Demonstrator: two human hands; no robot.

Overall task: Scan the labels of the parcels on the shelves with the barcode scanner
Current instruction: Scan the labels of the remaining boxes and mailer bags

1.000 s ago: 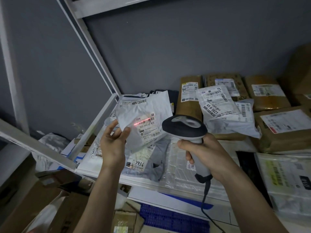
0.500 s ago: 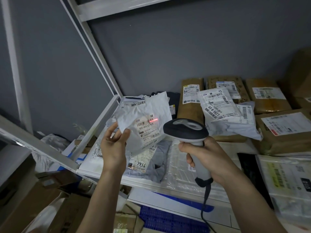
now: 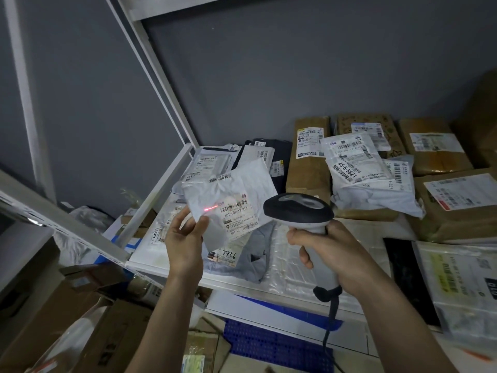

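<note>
My left hand point(image 3: 185, 238) pinches the lower left corner of a crumpled white plastic mailer point(image 3: 228, 192), held up above the shelf with its label point(image 3: 238, 216) facing me. A red scanner line falls at the label's left edge, beside the barcode. My right hand point(image 3: 328, 249) grips the handle of the barcode scanner point(image 3: 298, 211), whose dark head points left at the mailer. Its cable hangs down below my wrist.
The white shelf point(image 3: 242, 285) holds grey and white mailers under the held one, a white mailer marked 45-6-5621 point(image 3: 357, 162), and several brown boxes point(image 3: 309, 157) along the back and right. A metal upright point(image 3: 150, 63) stands left. Cardboard boxes point(image 3: 80, 319) and a blue crate point(image 3: 277, 343) sit below.
The held mailer has dropped and tilted slightly. The red scan line has slid from the right of the barcode to the label's left edge. The scanner has stayed almost still.
</note>
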